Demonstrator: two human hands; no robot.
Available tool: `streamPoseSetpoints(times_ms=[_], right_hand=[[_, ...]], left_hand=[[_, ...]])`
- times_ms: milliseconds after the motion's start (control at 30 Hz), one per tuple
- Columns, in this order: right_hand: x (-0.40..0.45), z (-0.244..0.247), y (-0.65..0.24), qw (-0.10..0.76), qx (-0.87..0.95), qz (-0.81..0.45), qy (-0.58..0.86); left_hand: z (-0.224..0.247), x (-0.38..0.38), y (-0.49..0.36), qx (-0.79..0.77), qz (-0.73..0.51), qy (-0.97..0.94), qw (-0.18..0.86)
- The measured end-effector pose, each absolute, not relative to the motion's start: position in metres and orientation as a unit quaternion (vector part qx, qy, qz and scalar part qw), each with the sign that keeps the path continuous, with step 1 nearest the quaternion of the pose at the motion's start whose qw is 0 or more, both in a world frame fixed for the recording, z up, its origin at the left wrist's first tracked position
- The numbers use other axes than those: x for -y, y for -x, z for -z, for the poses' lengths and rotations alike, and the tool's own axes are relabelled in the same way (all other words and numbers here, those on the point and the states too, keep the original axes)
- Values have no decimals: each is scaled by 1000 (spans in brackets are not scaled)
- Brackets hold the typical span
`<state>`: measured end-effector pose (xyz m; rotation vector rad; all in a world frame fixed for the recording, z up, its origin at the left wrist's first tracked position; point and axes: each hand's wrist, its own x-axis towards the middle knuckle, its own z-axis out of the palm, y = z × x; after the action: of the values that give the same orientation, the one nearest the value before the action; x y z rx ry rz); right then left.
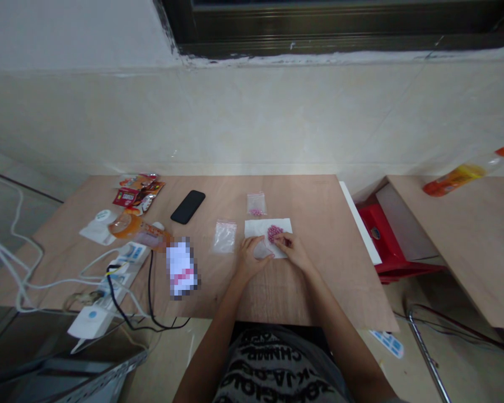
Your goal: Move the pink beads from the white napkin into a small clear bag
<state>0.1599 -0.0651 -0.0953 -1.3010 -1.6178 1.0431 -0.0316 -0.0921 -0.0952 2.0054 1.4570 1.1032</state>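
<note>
A small pile of pink beads (274, 233) lies on a white sheet of paper (257, 226) at the middle of the wooden table. My left hand (251, 258) rests on the paper's left edge, its fingers and thumb spread apart. At the lower right of the beads my right hand (293, 249) has its fingertips pinched together; whatever is between them is too small to make out. Behind the paper lies a small clear zip bag (256, 203) with some pink beads at its bottom. Left of the paper is another clear zip bag (225, 236), lying flat.
A black phone (188, 206) and a blurred-out bright screen (182, 270) lie to the left. Beyond them are an orange drink bottle (136, 228) on its side, snack packets (138, 193) and a power strip (109, 294) with cables. A red stool (382, 238) stands right of the table.
</note>
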Motion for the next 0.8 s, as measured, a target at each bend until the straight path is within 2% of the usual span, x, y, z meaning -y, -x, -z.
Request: streamPoseSetpoints(times_ms=[200, 433, 633, 800], right_hand=[[48, 96, -180, 369, 664, -304, 575], [33, 85, -193, 272, 725, -216, 594], [29, 80, -190, 215, 743, -200, 602], [27, 79, -189, 199, 747, -207, 599]], left_hand=[[92, 92, 32, -531, -388, -722, 217], [89, 93, 31, -540, -379, -717, 226], [88, 93, 32, -542, -377, -716, 229], [92, 93, 32, -541, -376, -718, 223]])
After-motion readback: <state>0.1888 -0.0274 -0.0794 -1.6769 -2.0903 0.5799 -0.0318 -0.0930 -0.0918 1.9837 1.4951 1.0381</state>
